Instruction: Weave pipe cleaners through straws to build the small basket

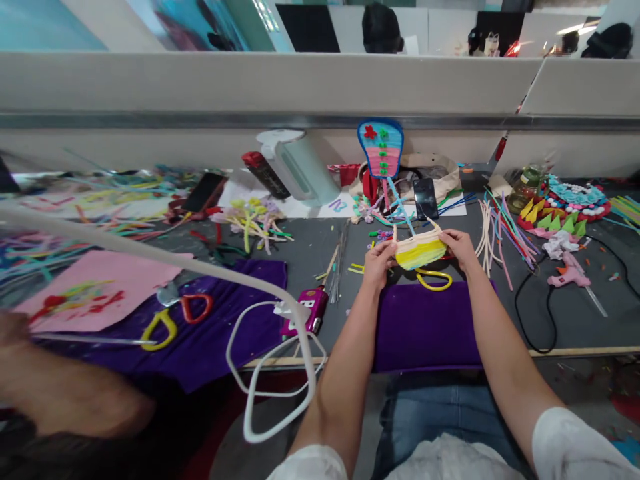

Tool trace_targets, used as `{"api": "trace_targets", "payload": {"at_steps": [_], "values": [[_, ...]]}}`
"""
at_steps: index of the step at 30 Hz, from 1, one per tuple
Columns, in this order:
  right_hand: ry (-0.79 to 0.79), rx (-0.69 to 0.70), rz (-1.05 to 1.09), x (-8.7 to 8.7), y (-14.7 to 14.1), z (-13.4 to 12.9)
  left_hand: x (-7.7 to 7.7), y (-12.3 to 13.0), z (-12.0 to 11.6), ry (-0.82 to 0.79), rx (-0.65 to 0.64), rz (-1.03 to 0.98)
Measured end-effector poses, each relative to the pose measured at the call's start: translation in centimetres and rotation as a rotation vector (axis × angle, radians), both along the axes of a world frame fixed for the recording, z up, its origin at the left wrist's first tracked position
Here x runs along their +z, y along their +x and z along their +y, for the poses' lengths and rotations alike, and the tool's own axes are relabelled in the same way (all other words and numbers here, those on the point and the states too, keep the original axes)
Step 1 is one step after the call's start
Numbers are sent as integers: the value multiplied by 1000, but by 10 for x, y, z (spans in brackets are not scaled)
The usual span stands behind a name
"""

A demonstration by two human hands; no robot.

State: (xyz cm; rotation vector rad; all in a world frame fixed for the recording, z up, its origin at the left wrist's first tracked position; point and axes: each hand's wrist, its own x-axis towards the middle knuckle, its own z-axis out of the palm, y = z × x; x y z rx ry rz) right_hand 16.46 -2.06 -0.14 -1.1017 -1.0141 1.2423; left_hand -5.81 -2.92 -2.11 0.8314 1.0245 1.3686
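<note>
Both hands are over the near edge of the dark table, stretching a small striped panel [421,252] between them. Cream at the top and yellow below, it looks made of pipe cleaners, with short cream ends sticking up at its corners. My left hand [380,263] pinches the left edge; my right hand [460,249] pinches the right edge. Scissors with yellow handles [435,281] lie just below the panel, partly hidden by it. Under my forearms spreads a purple cloth [427,327]. Behind the panel stands a blue and pink fan-shaped piece [381,150] on a light blue stem.
A co-worker's arm [65,380] reaches in at left, near more scissors [160,330]. A white cable [200,257] arches across the foreground. At the back stand a pale jug [303,167] and a phone [426,199]. To the right lies a pink glue gun [571,273] beside loose pipe cleaners [487,237].
</note>
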Motion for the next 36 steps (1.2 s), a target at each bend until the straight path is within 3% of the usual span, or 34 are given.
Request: {"api": "trace_targets", "payload": {"at_steps": [8,18,24,27,31,36], "values": [[-67,53,10,-4,5,0,-7,2,1,-4,13,94],[-137,-17,-6,-19,-6,7,-18,5,4,243,170,392],[-92,-71,9,-19,-3,7,-10,7,-5,146,-68,309],[-112,18,18,-16,2,4,-9,8,-8,127,-150,266],[-128,141,-32,-20,5,2,-12,9,-6,137,-87,297],[-74,-7,-124,-31,-2,8,-17,11,-2,285,40,402]]}}
